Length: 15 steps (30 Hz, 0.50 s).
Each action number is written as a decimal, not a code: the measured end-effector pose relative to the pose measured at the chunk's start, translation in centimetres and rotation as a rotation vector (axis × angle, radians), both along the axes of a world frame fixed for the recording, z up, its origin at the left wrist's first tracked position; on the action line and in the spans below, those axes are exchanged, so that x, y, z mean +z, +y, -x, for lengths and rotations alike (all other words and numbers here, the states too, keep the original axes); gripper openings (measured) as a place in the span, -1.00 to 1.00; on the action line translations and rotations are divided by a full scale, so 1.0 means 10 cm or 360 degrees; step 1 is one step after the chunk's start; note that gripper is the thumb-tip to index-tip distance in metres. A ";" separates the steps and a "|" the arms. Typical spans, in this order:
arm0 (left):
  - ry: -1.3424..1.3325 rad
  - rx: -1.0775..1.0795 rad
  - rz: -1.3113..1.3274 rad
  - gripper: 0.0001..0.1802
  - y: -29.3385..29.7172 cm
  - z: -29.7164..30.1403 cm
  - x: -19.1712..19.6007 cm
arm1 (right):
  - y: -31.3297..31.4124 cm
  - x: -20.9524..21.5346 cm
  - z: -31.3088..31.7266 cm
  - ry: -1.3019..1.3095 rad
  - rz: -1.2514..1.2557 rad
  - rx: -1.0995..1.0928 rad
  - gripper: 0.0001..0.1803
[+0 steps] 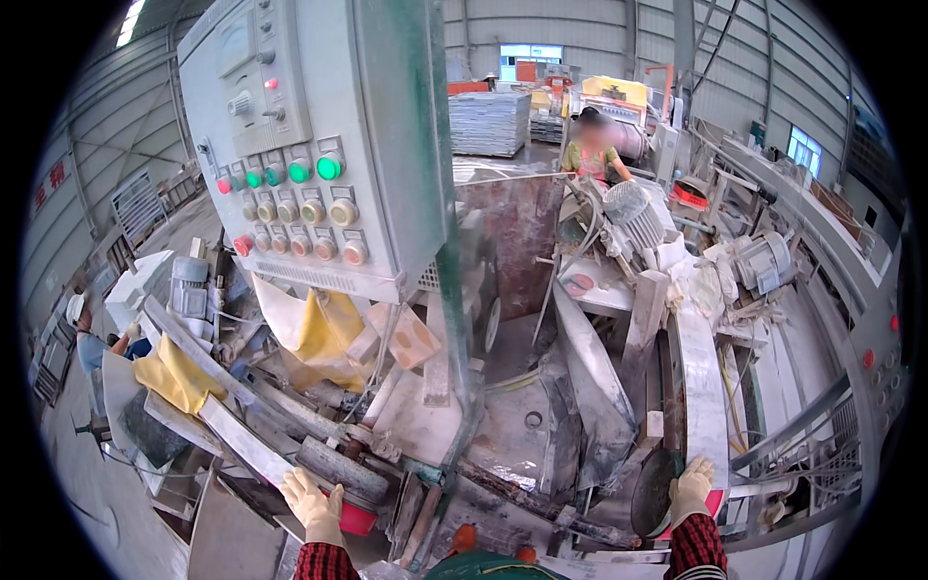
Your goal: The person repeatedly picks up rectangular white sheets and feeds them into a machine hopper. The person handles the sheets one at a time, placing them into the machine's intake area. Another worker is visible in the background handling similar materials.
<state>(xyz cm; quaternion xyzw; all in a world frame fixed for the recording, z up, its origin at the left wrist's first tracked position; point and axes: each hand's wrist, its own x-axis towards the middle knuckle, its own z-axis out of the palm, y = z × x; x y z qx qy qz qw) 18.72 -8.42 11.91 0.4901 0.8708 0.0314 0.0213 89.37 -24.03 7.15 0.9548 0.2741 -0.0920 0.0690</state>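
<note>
My left hand [314, 505], in a pale rubber glove, is at the near end of a long light-grey strip [242, 437] at the left. Its fingers are stretched out with the thumb apart, and nothing shows in it. A red plastic object [357, 519] sits just beside and below this hand. My right hand [691, 490], gloved the same way, lies over the near end of another long pale strip [704, 387] at the right. Its fingers point forward, lying flat; their tips are small in view. Something red [715, 502] peeks out beside that wrist.
A grey control cabinet [387, 116] with rows of buttons stands at upper left. Dusty machinery with a motor [764, 261] fills the right. A grey curved guard [594, 372] rises between. One co-worker [592, 155] is ahead, another person [92, 353] far left.
</note>
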 end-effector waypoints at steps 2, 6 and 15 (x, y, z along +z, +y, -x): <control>0.0020 -0.0020 -0.0019 0.21 -0.03 0.02 -0.06 | 0.02 0.01 0.01 -0.0006 -0.0001 0.0003 0.17; 0.0000 -0.0026 -0.0001 0.22 -0.03 -0.03 -0.04 | 0.02 -0.04 -0.02 -0.0022 -0.0021 -0.0014 0.16; -0.0013 -0.0065 -0.0072 0.25 -0.11 -0.12 -0.05 | 0.06 -0.10 -0.10 -0.0017 0.0013 -0.0039 0.09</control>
